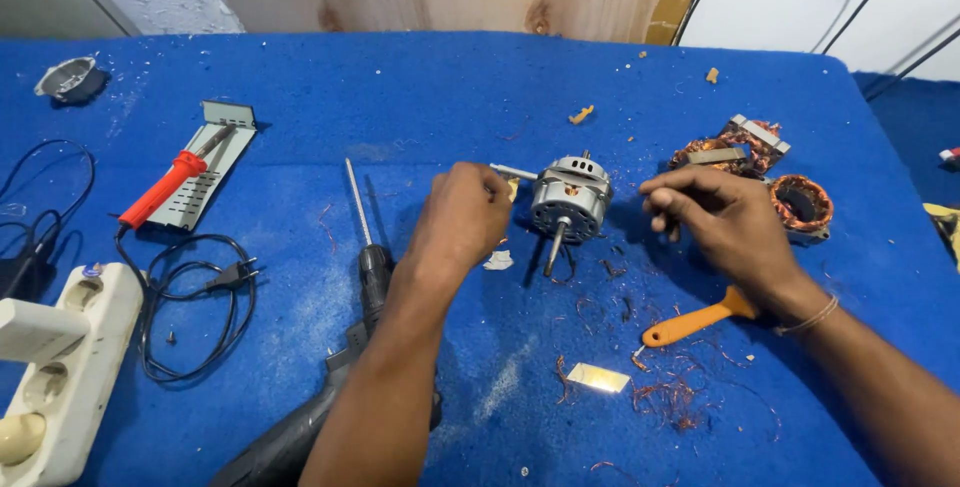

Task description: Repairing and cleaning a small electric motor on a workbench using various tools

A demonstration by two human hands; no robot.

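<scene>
A small grey electric motor (570,197) with a steel shaft pointing toward me lies on the blue cloth (420,97) in the middle. My left hand (462,215) is closed at the motor's left side, gripping a thin metal rod that sticks out toward the motor. My right hand (722,219) hovers just right of the motor with fingers curled, pinching something too small to make out. An orange-handled tool (690,322) lies under my right wrist.
Two copper-wound stators (780,177) sit at the right. A long screwdriver (365,237) lies left of my left arm, a red soldering iron (165,187) on its metal stand farther left, a white power strip (50,367) at the left edge. Copper wire scraps (670,392) litter the front.
</scene>
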